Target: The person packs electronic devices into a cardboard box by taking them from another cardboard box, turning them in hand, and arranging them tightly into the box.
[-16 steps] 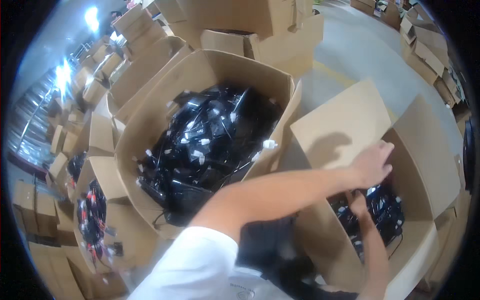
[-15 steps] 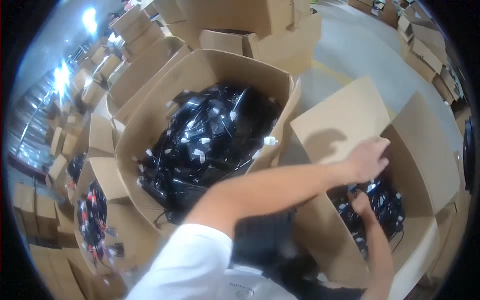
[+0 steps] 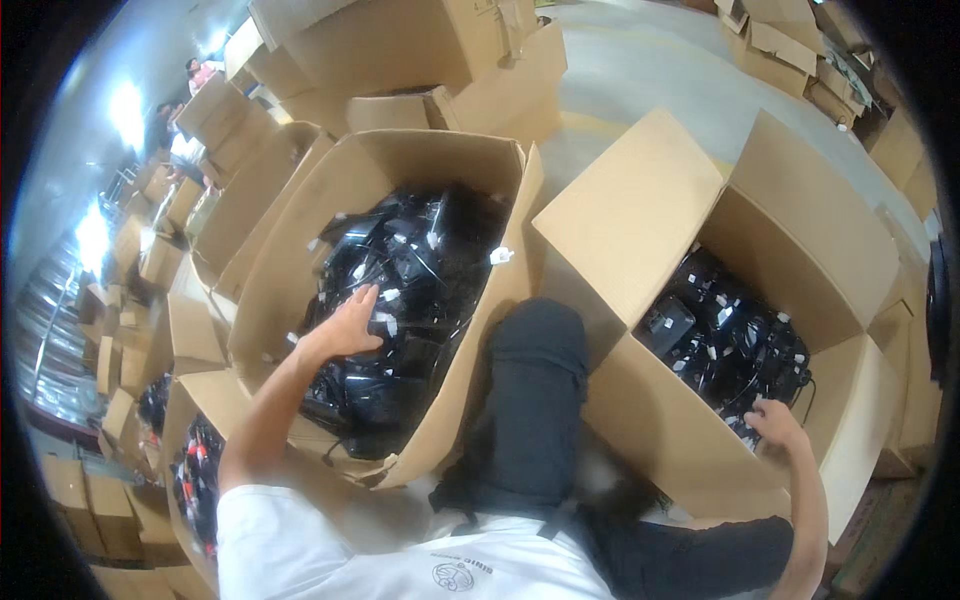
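The left hand (image 3: 350,325) has moved from the right carton (image 3: 680,430) to above the left carton (image 3: 278,285); the right hand (image 3: 777,425) is nearer the body.

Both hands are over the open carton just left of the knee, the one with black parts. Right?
Only the left hand is over that carton of black parts. The head view shows the right hand at the carton right of the knee.

You wear a white, short-sleeved cloth T-shirt (image 3: 400,568) with a small, round, dark line-drawn emblem (image 3: 452,577) on its front. A short curve of dark lettering (image 3: 472,556) runs just above the emblem. Left of the emblem, your loose white sleeve (image 3: 262,530) ends on the upper arm. Above and right of the emblem show your charcoal-black cloth trousers (image 3: 535,400), creased at the knee.
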Motion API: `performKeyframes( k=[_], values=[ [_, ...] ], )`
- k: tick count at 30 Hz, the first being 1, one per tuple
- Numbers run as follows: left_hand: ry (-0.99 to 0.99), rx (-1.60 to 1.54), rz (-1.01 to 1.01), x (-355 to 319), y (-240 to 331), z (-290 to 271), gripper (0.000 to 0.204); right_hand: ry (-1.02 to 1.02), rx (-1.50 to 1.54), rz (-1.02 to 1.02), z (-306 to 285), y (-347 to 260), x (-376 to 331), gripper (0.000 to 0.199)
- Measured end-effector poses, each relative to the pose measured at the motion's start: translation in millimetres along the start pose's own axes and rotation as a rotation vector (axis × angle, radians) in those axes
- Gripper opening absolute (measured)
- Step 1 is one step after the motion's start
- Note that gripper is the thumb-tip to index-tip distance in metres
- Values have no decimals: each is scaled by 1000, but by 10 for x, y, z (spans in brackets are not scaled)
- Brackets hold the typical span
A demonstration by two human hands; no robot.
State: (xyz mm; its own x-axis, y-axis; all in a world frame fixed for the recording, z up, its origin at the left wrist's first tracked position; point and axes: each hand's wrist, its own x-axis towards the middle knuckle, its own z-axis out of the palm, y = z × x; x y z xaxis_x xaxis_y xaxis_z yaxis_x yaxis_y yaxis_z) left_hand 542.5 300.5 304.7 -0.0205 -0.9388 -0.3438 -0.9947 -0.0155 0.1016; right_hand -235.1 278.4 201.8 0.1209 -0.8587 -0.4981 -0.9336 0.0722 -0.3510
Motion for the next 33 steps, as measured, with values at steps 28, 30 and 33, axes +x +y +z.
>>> performKeyframes(
  k=[28, 30, 33],
  values=[
    [-196, -222, 55, 553, 388, 86, 51, -43, -282, 3, 64, 191, -41, 46],
    [-179, -151, 364, 657, 207, 177, 55, -58, -232, -36, 76, 175, 39, 44],
    [-283, -65, 423, 856, 320, 302, 55, -45, -299, -15, 126, 334, 27, 46]
  ],
)
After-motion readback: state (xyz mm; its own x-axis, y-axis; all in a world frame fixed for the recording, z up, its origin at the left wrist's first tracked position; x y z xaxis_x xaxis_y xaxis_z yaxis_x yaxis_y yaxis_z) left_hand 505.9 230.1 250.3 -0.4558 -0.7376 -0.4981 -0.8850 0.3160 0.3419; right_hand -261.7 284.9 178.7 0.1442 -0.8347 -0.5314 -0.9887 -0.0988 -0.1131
